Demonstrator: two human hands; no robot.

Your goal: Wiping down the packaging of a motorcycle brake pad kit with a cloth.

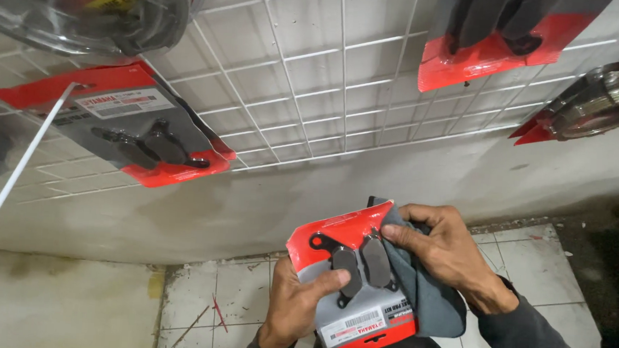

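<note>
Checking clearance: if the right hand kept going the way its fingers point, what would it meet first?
The right hand points left; its fingers already press the grey cloth onto the red-and-grey brake pad package.

Workshop wall with display grid, seen from above.
A white wire grid [330, 75] covers the upper wall, bearing red-and-grey packaged parts [141, 124] at left and far right. Beneath it runs a bare, stained plaster wall [366, 192]. Near the bottom lies a scuffed floor of pale tiles [208, 304].
</note>
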